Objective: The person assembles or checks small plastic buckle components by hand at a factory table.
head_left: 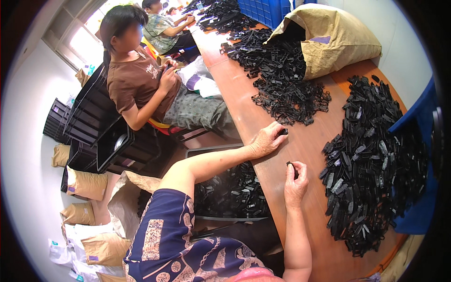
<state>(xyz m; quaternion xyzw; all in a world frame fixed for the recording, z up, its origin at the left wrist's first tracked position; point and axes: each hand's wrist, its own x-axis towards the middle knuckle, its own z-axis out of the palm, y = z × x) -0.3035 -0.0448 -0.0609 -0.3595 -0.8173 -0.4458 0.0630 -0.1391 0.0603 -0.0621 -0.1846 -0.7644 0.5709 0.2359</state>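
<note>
My left hand (267, 141) is over the brown table (307, 145), its fingers closed on a small black plastic part (283, 132). Nearer to me, my right hand (297, 185) pinches another small black plastic part (294, 170) between thumb and fingers. The two parts are apart from each other. Beyond my left hand lies a heap of thin black plastic pieces (291, 96). A larger pile of black plastic parts (364, 169) spreads out to the right of my right hand. The exact kind of these parts is too small to make out.
A tipped paper sack (345, 40) opens onto the far heap, beside a blue crate (268, 11). Below the table's left edge sits a grey tub (235, 218) holding black parts. Co-workers (141, 80) sit along the left. Black crates (87, 108) and sacks (87, 181) stand behind.
</note>
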